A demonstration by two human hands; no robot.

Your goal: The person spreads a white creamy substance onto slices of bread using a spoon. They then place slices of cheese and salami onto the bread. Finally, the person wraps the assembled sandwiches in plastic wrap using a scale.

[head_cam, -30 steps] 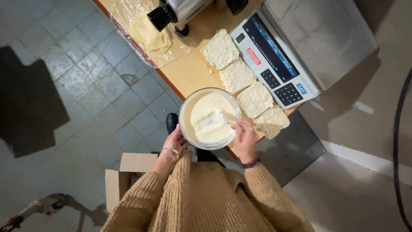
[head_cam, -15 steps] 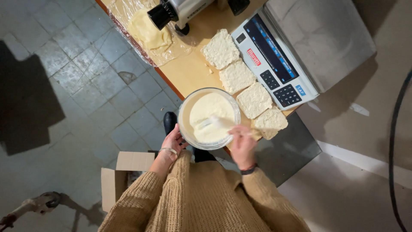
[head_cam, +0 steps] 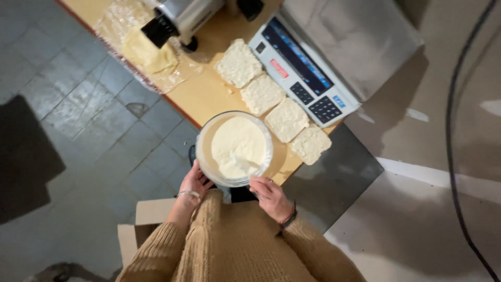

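A clear bowl [head_cam: 206, 156] of white creamy spread sits at the near edge of a wooden table [head_cam: 203, 94]. My left hand [head_cam: 194, 183] grips the bowl's near left rim. My right hand [head_cam: 269, 196] holds a utensil [head_cam: 249, 168] whose tip dips into the cream; the utensil is coated white and its kind is hard to tell. Several white bread slices [head_cam: 261, 94] lie in a diagonal row on the table, just right of the bowl. The nearest slice [head_cam: 310, 143] lies at the table's corner.
A weighing scale with a keypad [head_cam: 313, 78] stands behind the bread. A metal machine [head_cam: 177, 18] and a yellowish lump on plastic wrap [head_cam: 148, 52] are at the far left. A cardboard box [head_cam: 151, 214] sits on the tiled floor. A black cable [head_cam: 451, 130] runs at right.
My right hand has slid from the bowl's right rim back toward my body, drawing the utensil to the near side of the cream. The left hand stays on the bowl.
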